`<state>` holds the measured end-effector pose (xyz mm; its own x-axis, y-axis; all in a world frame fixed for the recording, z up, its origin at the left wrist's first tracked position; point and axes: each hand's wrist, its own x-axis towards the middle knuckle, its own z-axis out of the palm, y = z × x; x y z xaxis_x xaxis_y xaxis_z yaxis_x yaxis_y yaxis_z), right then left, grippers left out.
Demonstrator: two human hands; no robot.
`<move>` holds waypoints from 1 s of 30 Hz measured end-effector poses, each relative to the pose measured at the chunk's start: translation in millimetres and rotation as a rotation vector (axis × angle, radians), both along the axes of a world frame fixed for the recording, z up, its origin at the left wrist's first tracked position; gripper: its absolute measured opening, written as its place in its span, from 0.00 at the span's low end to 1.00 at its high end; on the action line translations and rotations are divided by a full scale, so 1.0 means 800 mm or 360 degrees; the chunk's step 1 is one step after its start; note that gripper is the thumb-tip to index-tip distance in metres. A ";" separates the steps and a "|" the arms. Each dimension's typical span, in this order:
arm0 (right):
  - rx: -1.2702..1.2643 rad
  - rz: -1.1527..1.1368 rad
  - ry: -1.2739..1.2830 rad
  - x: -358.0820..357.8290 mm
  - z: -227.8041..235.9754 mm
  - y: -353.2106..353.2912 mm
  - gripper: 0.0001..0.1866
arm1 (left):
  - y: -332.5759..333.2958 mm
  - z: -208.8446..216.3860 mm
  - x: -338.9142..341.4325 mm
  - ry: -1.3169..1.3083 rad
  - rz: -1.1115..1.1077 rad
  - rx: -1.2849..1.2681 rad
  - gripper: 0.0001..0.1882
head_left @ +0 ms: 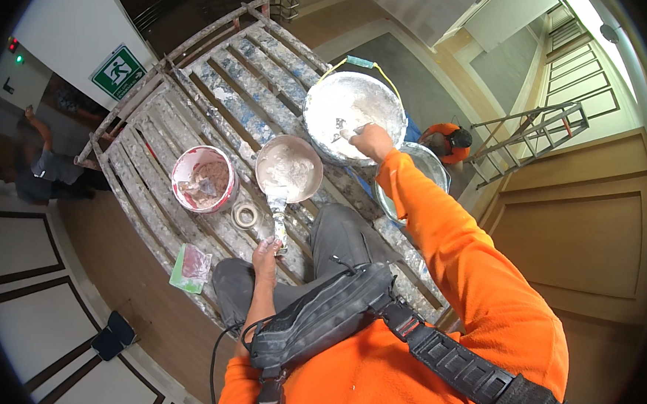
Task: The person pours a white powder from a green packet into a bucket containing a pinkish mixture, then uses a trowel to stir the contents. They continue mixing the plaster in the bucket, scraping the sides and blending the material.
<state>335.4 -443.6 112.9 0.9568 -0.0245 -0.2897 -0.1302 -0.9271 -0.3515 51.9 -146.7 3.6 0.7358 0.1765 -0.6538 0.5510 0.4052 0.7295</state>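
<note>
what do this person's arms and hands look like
The bright orange, fleece-like right sleeve reaches near the wrist; the matching left sleeve stops well short of it. Left grip and right grip are ungloved hands. A thin black cable passes the left arm.

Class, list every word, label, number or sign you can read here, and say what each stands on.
Green sign on the white wall: white running-figure symbol; any lettering beneath is too small to read.
White bucket, bowl, red-and-white tub, black strap: no legible text.
</note>
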 end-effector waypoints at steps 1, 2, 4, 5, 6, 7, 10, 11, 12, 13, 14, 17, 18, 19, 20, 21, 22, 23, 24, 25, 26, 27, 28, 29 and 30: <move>0.0193 -0.0149 0.0178 0.004 0.007 -0.012 0.19 | 0.000 0.001 0.002 -0.0011 0.0000 -0.0018 0.17; 0.0391 -0.0288 0.0362 0.005 0.019 -0.015 0.20 | 0.002 0.001 0.000 -0.0018 0.0010 -0.0030 0.16; 0.0459 -0.0485 0.0423 -0.009 0.042 -0.011 0.19 | 0.006 0.009 -0.003 -0.0004 0.0024 -0.0008 0.16; 0.0449 -0.0520 0.0407 -0.016 0.053 -0.020 0.20 | 0.002 0.013 -0.001 -0.0009 0.0018 -0.0009 0.16; 0.0447 -0.0544 0.0396 -0.023 0.058 -0.025 0.20 | 0.004 0.009 -0.001 -0.0017 0.0017 -0.0007 0.16; 0.0398 -0.0418 0.0271 -0.033 0.062 -0.030 0.23 | 0.006 0.005 -0.001 -0.0025 0.0018 -0.0003 0.16; 0.0179 -0.0327 -0.0099 -0.051 0.043 -0.070 0.25 | -0.003 0.002 0.005 -0.0054 -0.0017 -0.0013 0.16; 0.0253 -0.0353 -0.0102 -0.062 0.063 -0.061 0.26 | 0.000 0.002 0.003 -0.0052 -0.0014 0.0001 0.16; 0.0252 -0.0357 -0.0115 -0.065 0.059 -0.060 0.25 | 0.002 0.003 0.001 -0.0056 -0.0013 0.0017 0.15; 0.0252 -0.0360 -0.0130 -0.067 0.055 -0.062 0.25 | 0.005 0.003 -0.001 -0.0060 -0.0012 0.0034 0.15; 0.0240 -0.0375 -0.0153 -0.070 0.058 -0.068 0.24 | 0.004 0.006 0.000 -0.0072 -0.0023 0.0038 0.15; 0.0601 -0.0653 0.0074 -0.076 0.042 -0.089 0.22 | -0.001 0.016 0.002 -0.0064 -0.0018 -0.0019 0.15; 0.0685 -0.0700 0.0117 -0.079 0.045 -0.088 0.22 | 0.001 0.018 0.001 -0.0067 -0.0020 0.0000 0.15; 0.0767 -0.0746 0.0162 -0.086 0.049 -0.088 0.21 | 0.003 0.020 0.001 -0.0069 -0.0022 0.0018 0.15; 0.0850 -0.0786 0.0212 -0.092 0.054 -0.084 0.20 | 0.005 0.020 -0.001 -0.0069 -0.0018 0.0040 0.16; 0.0842 -0.0778 0.0176 -0.094 0.053 -0.086 0.21 | 0.005 0.019 -0.001 -0.0073 -0.0015 0.0045 0.16; 0.0834 -0.0771 0.0141 -0.096 0.054 -0.088 0.21 | 0.003 0.017 0.000 -0.0077 -0.0012 0.0050 0.17; 0.0821 -0.0775 0.0099 -0.100 0.058 -0.087 0.22 | 0.002 0.017 0.002 -0.0083 -0.0021 0.0048 0.18; 0.0610 -0.0654 -0.0039 -0.104 0.059 -0.081 0.22 | 0.003 0.018 0.002 -0.0065 -0.0005 0.0040 0.17; 0.0401 -0.0532 -0.0176 -0.108 0.058 -0.075 0.23 | 0.005 0.019 0.000 -0.0047 0.0009 0.0032 0.17; 0.0179 -0.0415 -0.0322 -0.110 0.064 -0.074 0.24 | 0.002 0.018 0.001 -0.0038 0.0013 0.0011 0.17; 0.0444 -0.0536 -0.0127 -0.107 0.064 -0.078 0.27 | 0.002 0.015 0.000 -0.0046 0.0003 0.0022 0.17; 0.0378 -0.0525 -0.0129 -0.104 0.062 -0.078 0.27 | 0.003 0.014 0.000 -0.0052 0.0000 0.0016 0.16; 0.0313 -0.0513 -0.0130 -0.101 0.061 -0.074 0.26 | 0.004 0.014 0.000 -0.0057 -0.0003 0.0011 0.16; 0.0249 -0.0500 -0.0130 -0.100 0.061 -0.071 0.26 | 0.004 0.014 0.001 -0.0061 -0.0004 0.0007 0.16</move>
<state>255.2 -500.4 161.5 0.9298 -0.2825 -0.2362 -0.3659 -0.7803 -0.5073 52.6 -143.5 14.4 0.7609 0.1775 -0.6242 0.5235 0.4004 0.7521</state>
